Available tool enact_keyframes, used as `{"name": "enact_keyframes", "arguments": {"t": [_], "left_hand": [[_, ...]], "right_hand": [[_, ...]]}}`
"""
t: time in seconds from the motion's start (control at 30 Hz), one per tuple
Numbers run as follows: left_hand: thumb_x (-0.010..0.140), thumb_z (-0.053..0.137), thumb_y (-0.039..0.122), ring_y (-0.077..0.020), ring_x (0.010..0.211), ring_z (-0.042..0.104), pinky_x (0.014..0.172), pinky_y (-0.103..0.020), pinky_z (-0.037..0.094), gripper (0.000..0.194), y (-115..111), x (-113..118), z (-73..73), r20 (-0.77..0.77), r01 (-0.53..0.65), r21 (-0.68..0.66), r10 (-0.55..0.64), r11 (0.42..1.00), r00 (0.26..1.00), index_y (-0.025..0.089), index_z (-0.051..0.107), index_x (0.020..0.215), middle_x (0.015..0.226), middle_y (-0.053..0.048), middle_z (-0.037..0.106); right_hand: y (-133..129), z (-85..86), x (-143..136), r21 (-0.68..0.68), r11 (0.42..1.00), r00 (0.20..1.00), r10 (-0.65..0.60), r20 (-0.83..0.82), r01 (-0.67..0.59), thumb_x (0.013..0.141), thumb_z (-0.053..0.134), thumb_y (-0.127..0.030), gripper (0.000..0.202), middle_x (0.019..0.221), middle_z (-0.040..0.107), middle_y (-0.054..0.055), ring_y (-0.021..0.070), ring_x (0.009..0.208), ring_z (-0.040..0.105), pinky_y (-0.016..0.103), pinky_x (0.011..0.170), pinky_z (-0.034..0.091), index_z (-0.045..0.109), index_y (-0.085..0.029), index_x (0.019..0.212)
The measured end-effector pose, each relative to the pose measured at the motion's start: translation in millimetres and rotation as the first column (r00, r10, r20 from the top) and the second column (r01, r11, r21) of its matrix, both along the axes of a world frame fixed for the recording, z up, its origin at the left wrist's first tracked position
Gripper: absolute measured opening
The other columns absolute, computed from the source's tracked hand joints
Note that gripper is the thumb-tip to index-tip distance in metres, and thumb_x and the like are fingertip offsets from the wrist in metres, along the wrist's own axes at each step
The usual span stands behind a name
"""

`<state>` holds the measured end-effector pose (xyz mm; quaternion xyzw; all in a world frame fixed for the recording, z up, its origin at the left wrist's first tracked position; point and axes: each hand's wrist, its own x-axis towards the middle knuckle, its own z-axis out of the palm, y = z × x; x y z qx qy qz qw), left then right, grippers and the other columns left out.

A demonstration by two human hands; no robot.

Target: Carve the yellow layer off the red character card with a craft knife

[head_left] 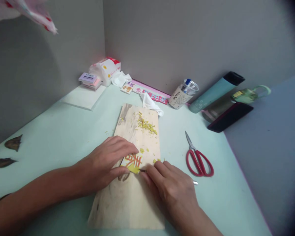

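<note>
Two dry brown leaves (12,143) lie at far left on the pale green table (64,131). Left hand (105,162), fingers flat and spread, presses a small yellow paper piece (132,163) bearing a red cut character onto one pale wooden board (135,183). Right hand (173,186) pinches a thin metal-tipped knife (144,170) against that paper. Yellow shavings (146,126) scatter up the board. One pair of red-handled scissors (198,159) lies to the right.

- Plain grey partition walls (186,39) meet in a corner at eleven o'clock.
- Pale mint desk surface (64,131) spreads below, evenly lit, seemingly from overhead.
</note>
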<state>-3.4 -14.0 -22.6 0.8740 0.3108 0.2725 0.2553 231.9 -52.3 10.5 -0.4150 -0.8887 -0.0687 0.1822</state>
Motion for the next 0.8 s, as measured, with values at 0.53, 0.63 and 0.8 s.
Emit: {"name": "enact_keyframes", "arguments": {"t": [0.53,0.63,0.8], "left_hand": [[0.102,0.058,0.029,-0.0253,0.12,0.049,0.105,-0.04,0.036,0.033,0,0,-0.3,0.007,0.0,0.011,0.0,1.0,1.0,0.019,0.048,0.131,0.127,-0.007,0.06],[0.102,0.056,0.032,-0.025,0.12,0.049,0.105,-0.039,0.036,0.032,0,0,-0.8,0.012,0.001,0.021,-0.001,1.0,1.0,0.019,0.048,0.131,0.127,-0.007,0.06],[0.099,0.062,0.025,-0.0247,0.121,0.049,0.106,-0.039,0.036,0.036,0,-1,-0.5,-0.008,-0.001,0.006,0.001,1.0,1.0,0.02,0.048,0.131,0.128,-0.007,0.06]], "right_hand": [[7,-4.8,-5,-0.212,0.977,0.983,-0.011,-0.185,-0.029,0.098,0.057,-0.027,0.031,0.061,0.053,-0.004,0.01,0.055,0.047,0.025,0.055,0.028,0.056,-0.019,0.068],[5,-6.3,-4,-0.161,0.979,0.979,0.091,-0.181,-0.121,0.098,0.058,-0.026,0.032,0.06,0.051,-0.004,0.011,0.055,0.043,0.027,0.055,0.028,0.056,-0.019,0.067],[2,-2.1,8,-0.179,0.974,0.98,0.111,-0.168,-0.141,0.103,0.054,-0.03,0.035,0.064,0.053,-0.002,0.0121,0.058,0.046,0.026,0.056,0.031,0.057,-0.019,0.071]]}}
